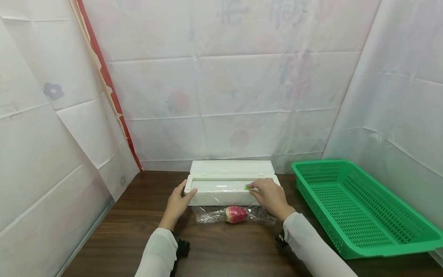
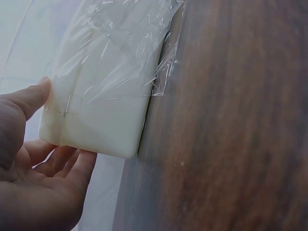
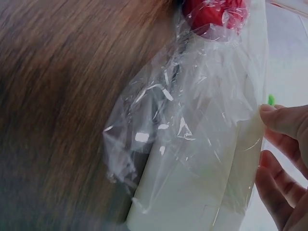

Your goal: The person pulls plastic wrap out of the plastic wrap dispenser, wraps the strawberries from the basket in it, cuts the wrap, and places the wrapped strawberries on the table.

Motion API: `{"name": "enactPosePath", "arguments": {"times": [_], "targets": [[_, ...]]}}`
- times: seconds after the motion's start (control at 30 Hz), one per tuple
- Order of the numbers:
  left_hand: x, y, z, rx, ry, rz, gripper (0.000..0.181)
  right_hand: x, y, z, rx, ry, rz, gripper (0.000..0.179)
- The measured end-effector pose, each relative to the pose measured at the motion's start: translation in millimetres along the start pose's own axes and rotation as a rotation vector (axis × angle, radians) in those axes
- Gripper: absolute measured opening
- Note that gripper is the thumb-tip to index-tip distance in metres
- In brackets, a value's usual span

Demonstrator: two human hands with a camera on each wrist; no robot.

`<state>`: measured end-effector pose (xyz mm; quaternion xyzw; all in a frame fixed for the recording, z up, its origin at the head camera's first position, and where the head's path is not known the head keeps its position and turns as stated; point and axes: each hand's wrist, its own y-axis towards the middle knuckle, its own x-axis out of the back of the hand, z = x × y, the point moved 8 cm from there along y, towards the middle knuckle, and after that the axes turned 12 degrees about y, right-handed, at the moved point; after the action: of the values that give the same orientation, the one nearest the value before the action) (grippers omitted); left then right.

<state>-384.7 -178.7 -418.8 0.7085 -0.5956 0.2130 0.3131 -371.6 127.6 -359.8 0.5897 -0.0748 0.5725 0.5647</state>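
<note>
Just in front of a long, white, hard box with its lid tipped back point(image 1: 221, 199), on the dark brown, wood-grain table point(image 1: 225, 254), lies a red, egg-shaped thing like a fruit, with a pale end point(image 1: 237, 214); thin, clear, shiny plastic film point(image 1: 210, 216) covers it and spreads out past both its ends; the film also goes up over the front of the box; I cannot tell if it goes all the way under the red thing.

The right hand point(image 1: 270, 195) pinches a small, bright green piece point(image 1: 247, 188) at the box's top, between thumb and finger; if that piece is a cutter and it slips or gets pulled crooked, the film could rip in a jagged line; loose film could also bunch up and stick to itself, because it is so thin and already wrinkled.

The left hand point(image 1: 178, 200) grips the box's left end, thumb on the edge and fingers round the corner; if that grip is too weak, the box could slide; then it could bump the red thing and make it roll.

Off to the right is a big, green plastic basket with holes point(image 1: 349, 211); it stands apart from the box and seems no bother.
</note>
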Motion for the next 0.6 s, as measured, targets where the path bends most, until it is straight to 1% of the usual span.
{"name": "enactPosePath", "arguments": {"times": [0.2,0.47,0.6], "targets": [[-0.6,-0.7,0.7,0.008,0.0,0.002,0.077,-2,-1.8,3,0.048,-0.03,0.015,0.022],[-0.9,1.0,1.1,0.01,-0.009,-0.005,0.077,1,-1.0,11,0.129,-0.047,-0.015,0.03],[-0.4,0.5,0.7,0.004,-0.008,-0.003,0.077,0,-1.3,12,0.135,-0.059,-0.011,0.031]]}}
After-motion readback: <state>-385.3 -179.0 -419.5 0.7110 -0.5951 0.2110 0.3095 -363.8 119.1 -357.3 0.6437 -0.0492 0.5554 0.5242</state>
